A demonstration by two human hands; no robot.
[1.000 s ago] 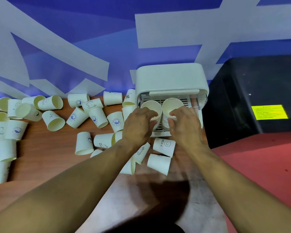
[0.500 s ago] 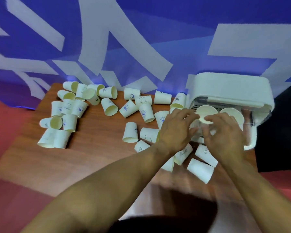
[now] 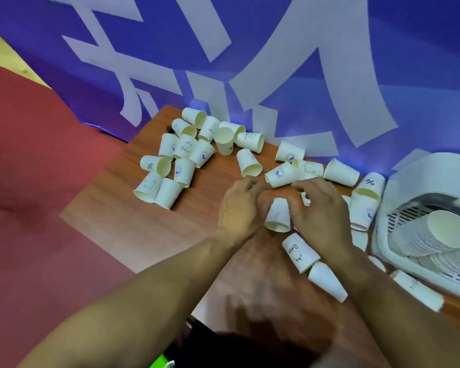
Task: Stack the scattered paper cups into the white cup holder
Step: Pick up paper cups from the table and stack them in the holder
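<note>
Centrally, left hand [image 3: 239, 211], right hand [image 3: 319, 217] flank cup [image 3: 278, 215], grip unclear; "Bear" cup [image 3: 300, 252] nearby.

**Inspector A:** Supporting surface?

**Inspector B:** One wooden table [image 3: 112, 224], brown grain, near edge partly in shadow.

**Inspector A:** Items resting on it?

**Inspector B:** White paper cups [image 3: 246, 162], most lying on their sides. A tight cluster [image 3: 182, 151] occupies the far left corner, its cups touching. A looser row [image 3: 290, 152] runs along the far edge. Nearer, a cup marked "Bear" [image 3: 299, 253] lies just beside a plain cup [image 3: 327, 284].

**Inspector A:** Anything further?

**Inspector B:** A white cup holder [image 3: 425, 176] sits at the right end. Cups lie close against its left side, and one [image 3: 416, 293] lies before its front.
</note>
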